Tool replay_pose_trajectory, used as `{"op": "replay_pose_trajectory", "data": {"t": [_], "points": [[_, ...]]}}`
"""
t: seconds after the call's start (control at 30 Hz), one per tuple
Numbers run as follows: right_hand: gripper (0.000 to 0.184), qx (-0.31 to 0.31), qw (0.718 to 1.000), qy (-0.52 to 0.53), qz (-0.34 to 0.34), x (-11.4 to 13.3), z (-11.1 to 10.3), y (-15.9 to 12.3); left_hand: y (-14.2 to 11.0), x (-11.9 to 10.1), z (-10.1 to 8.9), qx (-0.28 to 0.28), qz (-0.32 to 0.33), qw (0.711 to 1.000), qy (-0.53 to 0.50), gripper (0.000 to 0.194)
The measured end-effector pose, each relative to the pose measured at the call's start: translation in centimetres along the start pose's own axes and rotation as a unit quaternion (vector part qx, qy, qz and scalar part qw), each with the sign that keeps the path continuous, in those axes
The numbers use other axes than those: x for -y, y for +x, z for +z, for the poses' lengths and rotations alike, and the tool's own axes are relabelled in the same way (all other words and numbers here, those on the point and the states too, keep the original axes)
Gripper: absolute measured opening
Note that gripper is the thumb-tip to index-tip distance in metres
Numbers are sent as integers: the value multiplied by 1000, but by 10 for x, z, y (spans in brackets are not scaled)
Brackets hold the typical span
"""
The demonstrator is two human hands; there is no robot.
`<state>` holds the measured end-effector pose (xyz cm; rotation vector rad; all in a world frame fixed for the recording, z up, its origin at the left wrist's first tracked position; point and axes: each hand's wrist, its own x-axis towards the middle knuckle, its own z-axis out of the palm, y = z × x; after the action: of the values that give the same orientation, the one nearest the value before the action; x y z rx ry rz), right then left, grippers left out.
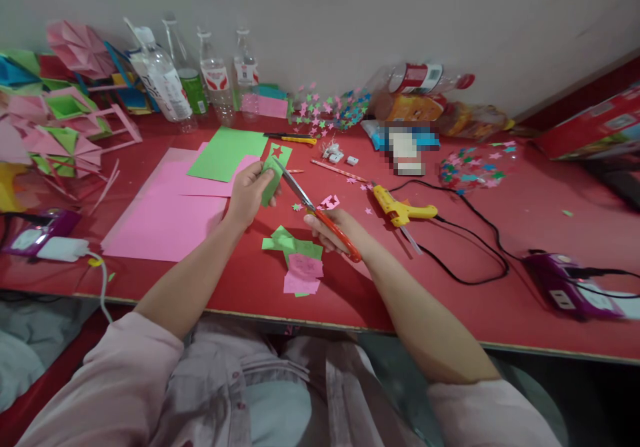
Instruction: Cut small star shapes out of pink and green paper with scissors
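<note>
Your left hand [247,190] pinches the green paper [271,188], likely steadying it; your right hand [345,222] wraps fingers round the scissors [320,216], blades at the paper.

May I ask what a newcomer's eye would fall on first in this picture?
Probably the orange-handled scissors in the right hand, blades at the green paper in the left hand, mid-picture. Next, perhaps, the yellow glue gun farther right on the red table, and the pink sheets spread to the left.
</note>
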<state>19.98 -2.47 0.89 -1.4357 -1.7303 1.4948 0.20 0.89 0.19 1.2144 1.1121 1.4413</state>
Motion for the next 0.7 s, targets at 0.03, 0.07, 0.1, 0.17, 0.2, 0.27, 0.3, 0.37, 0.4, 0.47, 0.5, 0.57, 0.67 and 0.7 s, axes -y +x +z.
{"op": "replay_pose_trajectory", "data": {"t": [0.03, 0.07, 0.1, 0.17, 0.2, 0.27, 0.3, 0.37, 0.4, 0.47, 0.5, 0.57, 0.67, 0.7], "points": [[56, -1, 1000, -7, 2, 1, 0, 0, 1, -1, -2, 4, -1, 1000, 2, 20], [56, -1, 1000, -16, 2, 1, -1, 0, 2, -2, -4, 12, -2, 1000, 4, 20], [57, 1, 1000, -26, 1, 1, -1, 1, 3, -2, -6, 20, -4, 1000, 4, 20], [57, 2, 999, -36, 7, 0, -2, 2, 6, -4, -10, 35, -14, 999, 2, 18], [57, 1, 999, -36, 13, 0, -2, 3, 7, -4, -12, 39, -20, 999, -3, 17], [56, -3, 999, -32, 20, -1, -2, 4, 8, -5, -15, 46, -31, 998, -15, 16], [56, -4, 999, -30, 20, -1, -2, 4, 9, -5, -16, 47, -35, 998, -21, 15], [56, -2, 999, -28, 16, 0, -1, 4, 9, -5, -16, 47, -37, 998, -27, 15], [56, 0, 999, -28, 17, 1, -1, 3, 9, -5, -16, 46, -36, 998, -26, 14], [55, 2, 999, -30, 26, 5, -1, 1, 9, -5, -16, 41, -30, 999, -20, 13], [54, 3, 999, -35, 31, 6, -1, 0, 9, -6, -16, 39, -27, 999, -15, 13], [53, 4, 998, -47, 37, 9, -2, -2, 9, -7, -16, 37, -24, 999, -5, 13], [51, 8, 998, -60, 32, 10, -4, -3, 10, -9, -19, 44, -28, 999, 14, 13], [50, 11, 998, -58, 31, 10, -4, -2, 10, -10, -20, 49, -32, 998, 20, 14]]}}
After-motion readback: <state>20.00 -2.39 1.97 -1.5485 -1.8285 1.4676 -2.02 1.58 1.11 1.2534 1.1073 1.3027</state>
